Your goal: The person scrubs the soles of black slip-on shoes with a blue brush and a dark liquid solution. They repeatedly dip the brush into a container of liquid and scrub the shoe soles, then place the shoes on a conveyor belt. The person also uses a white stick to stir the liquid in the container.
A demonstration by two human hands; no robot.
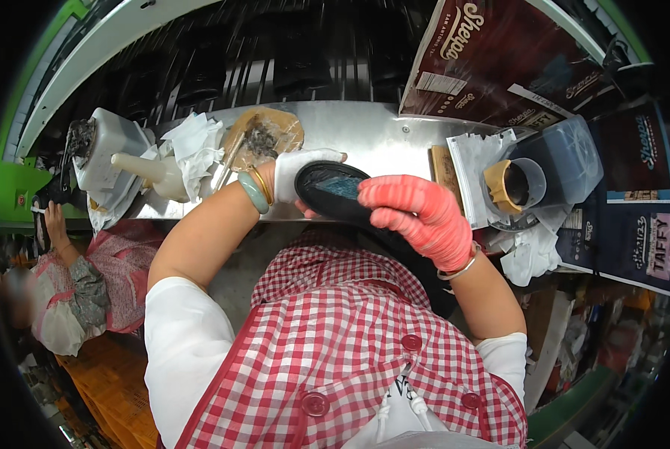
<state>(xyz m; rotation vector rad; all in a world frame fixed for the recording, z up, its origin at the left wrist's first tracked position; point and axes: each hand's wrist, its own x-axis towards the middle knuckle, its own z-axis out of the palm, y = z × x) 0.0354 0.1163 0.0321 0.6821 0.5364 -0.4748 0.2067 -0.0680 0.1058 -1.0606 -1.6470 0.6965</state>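
Between my two hands, over the near edge of the metal bench, is a black shoe [327, 182] with its underside tilted up. A shiny bluish patch shows on that underside. My left hand [299, 173], in a white glove with bare fingertips, grips one end from the left. My right hand [425, 217], in a red striped glove, has its fingers bent and pressed onto the other end. The glove hides part of the shoe, and the rest runs down behind my right hand.
At the left are a white container [114, 161], a translucent nozzle bottle [163, 176], crumpled paper [194, 150] and a stained brown pad [268, 138]. At the right stand a cup [516, 185], a clear plastic tub [571, 157] and dark red boxes [492, 67]. A co-worker [73, 299] is at far left.
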